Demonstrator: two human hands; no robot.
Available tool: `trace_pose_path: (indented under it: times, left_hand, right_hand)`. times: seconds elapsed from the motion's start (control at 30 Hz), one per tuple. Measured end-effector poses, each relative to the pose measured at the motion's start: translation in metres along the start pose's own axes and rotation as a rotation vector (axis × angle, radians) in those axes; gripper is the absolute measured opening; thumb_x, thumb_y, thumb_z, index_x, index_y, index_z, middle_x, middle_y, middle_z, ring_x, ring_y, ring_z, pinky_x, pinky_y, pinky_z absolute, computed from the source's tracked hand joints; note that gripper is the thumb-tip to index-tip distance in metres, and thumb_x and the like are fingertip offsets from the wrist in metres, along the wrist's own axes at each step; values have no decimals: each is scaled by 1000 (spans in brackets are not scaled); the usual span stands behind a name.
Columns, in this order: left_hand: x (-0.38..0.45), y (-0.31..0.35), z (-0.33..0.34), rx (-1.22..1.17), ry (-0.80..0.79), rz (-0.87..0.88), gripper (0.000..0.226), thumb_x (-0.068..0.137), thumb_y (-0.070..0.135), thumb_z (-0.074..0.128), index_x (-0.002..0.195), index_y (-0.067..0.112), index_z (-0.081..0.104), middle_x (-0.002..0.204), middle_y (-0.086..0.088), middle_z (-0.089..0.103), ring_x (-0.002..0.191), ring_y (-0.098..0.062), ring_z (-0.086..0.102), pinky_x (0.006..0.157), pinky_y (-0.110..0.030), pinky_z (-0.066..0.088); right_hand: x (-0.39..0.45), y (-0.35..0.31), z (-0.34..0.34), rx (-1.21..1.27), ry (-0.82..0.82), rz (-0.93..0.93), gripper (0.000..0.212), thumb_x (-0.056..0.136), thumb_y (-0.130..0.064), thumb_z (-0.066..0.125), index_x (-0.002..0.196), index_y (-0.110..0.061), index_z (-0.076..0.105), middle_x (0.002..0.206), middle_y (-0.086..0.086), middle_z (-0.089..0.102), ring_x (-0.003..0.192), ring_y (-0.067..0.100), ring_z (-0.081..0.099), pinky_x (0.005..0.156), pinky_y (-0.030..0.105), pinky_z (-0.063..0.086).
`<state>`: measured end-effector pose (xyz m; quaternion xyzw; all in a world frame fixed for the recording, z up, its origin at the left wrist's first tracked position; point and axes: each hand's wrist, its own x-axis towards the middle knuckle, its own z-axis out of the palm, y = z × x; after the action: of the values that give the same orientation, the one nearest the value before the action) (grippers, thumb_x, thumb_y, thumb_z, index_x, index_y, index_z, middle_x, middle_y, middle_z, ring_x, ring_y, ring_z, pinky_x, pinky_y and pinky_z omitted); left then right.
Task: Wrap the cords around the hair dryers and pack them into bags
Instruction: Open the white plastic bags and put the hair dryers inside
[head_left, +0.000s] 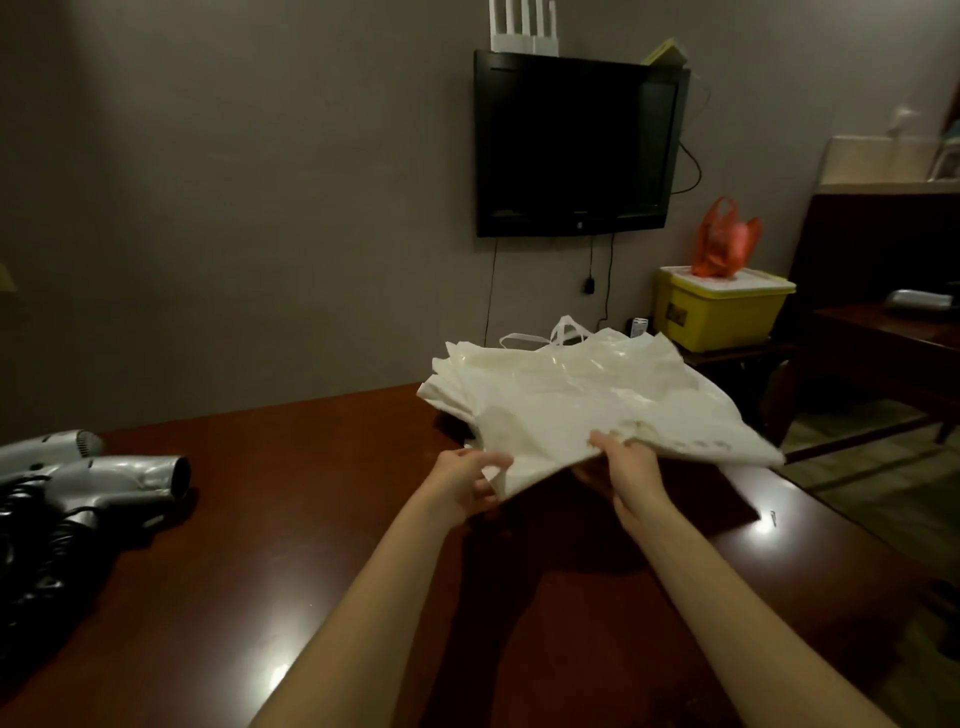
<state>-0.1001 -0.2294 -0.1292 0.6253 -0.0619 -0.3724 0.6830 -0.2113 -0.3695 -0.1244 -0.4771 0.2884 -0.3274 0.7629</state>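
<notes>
Both hands, left (470, 480) and right (631, 465), pinch the near edge of the bags (587, 400) above the table (322, 509); the dryers (104, 478) lie well left of the bags, nearer the left hand, barrels pointing right.

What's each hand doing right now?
Left hand: grips the near edge of the white plastic bags.
Right hand: grips the same stack's near edge.

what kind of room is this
Probably a hotel or guest room: a wall-mounted TV, a dark wooden table with silver hair dryers on it, and a yellow bin nearby.
</notes>
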Motion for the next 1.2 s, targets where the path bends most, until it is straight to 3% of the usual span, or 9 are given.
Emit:
trace_pose_path:
  times: [0.07,0.17,0.27,0.4,0.53,0.63,0.87,1.07,1.2]
  left_hand:
    - [-11,16,-5,-118,-116,-10,43,89,19,65,127,7,49,101,-12,65,66,-22,71,63,-35,59]
    - [-21,25,-20,-4,-104,51,50,85,30,70,128,9,57,112,-10,69,93,-27,69,87,-41,54]
    - [-32,21,-38,221,-8,122,44,87,3,67,127,-8,53,96,-9,67,86,-22,64,72,-30,53]
    - [-58,33,-56,299,-53,223,38,87,-6,62,125,-5,56,99,-9,69,87,-21,67,70,-28,54]
    - [-99,61,-97,102,-79,288,46,73,7,71,117,-1,61,94,-11,73,79,-22,71,67,-31,57]
    - [-122,59,-140,-122,-32,301,27,82,28,63,98,6,65,72,-7,71,62,-18,68,62,-30,52]
    - [-149,21,-229,-218,227,276,30,91,14,58,115,-3,63,96,-20,71,74,-29,70,68,-35,56]
    - [-146,0,-248,-75,297,177,54,68,-2,74,120,-8,63,106,-21,71,76,-27,72,63,-32,60]
    - [-145,-9,-245,-198,234,130,48,72,21,73,116,2,67,97,-13,73,77,-23,72,60,-31,59]
  right_hand:
    - [-9,-11,17,27,14,-82,15,90,-2,58,80,-12,61,91,4,65,88,21,61,77,33,52]
    - [-36,18,23,-15,7,26,19,85,3,55,72,-9,60,83,8,61,78,20,58,61,23,50]
    - [-61,52,14,13,-123,232,16,86,-9,58,101,-13,62,102,6,67,91,21,63,71,33,54]
    - [-68,26,31,237,-93,115,19,97,-18,53,115,-17,58,103,2,67,89,18,64,69,39,55]
    - [-91,-10,77,299,-227,59,13,99,-8,47,100,-10,60,91,5,69,83,20,66,75,37,58]
    - [-112,12,103,288,-411,143,24,97,-8,50,119,-5,60,113,16,68,105,31,65,93,46,52]
    - [-127,75,119,1,-676,449,24,93,-4,52,115,-3,58,93,12,72,87,25,69,68,37,60]
    - [-93,106,131,-109,-341,242,21,83,4,64,104,-1,63,108,17,68,93,29,65,81,40,55]
    - [-70,99,142,-251,-317,22,38,80,4,68,115,-9,60,113,11,66,94,25,64,78,34,51]
